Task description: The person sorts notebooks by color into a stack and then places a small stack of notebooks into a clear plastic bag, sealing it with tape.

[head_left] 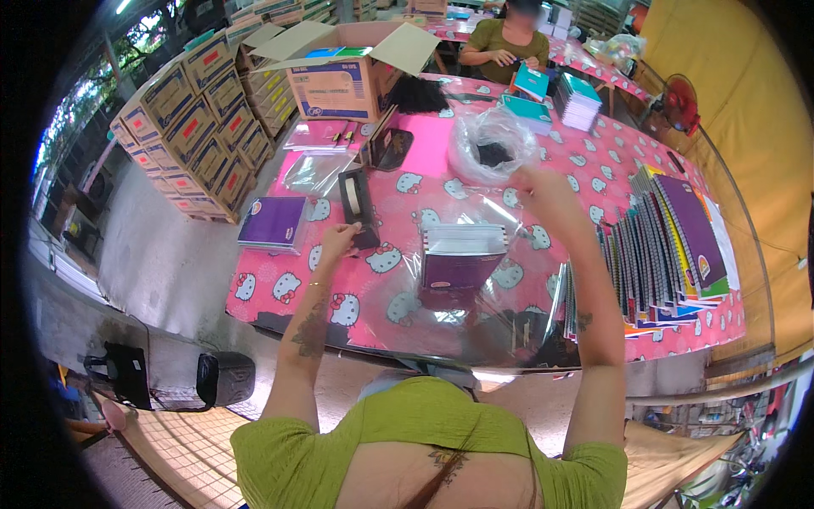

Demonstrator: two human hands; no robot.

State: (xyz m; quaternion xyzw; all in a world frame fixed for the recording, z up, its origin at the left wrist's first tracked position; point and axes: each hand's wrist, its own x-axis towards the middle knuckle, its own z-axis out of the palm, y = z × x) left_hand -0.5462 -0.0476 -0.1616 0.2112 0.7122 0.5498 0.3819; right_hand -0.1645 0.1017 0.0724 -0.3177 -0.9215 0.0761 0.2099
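Observation:
My left hand (341, 242) pinches at the near end of a black tape dispenser (359, 208), where the tape comes off; the strip itself is too small to see. Ahead of me a stack of purple notebooks (460, 270) stands on a clear plastic sheet (390, 316) spread over the table. My right hand (543, 197) is raised beyond the stack's right side, beside a clear plastic bag (480, 171) with something dark inside. Its fingers are curled together, and what they hold, if anything, cannot be made out.
Purple notebooks (273, 222) lie at the left edge. Spiral notebooks (657, 246) line the right side. A phone (392, 149), an open carton (335, 89) and a stack of notebooks (577, 103) stand farther back. A co-worker (511, 47) sits across the table.

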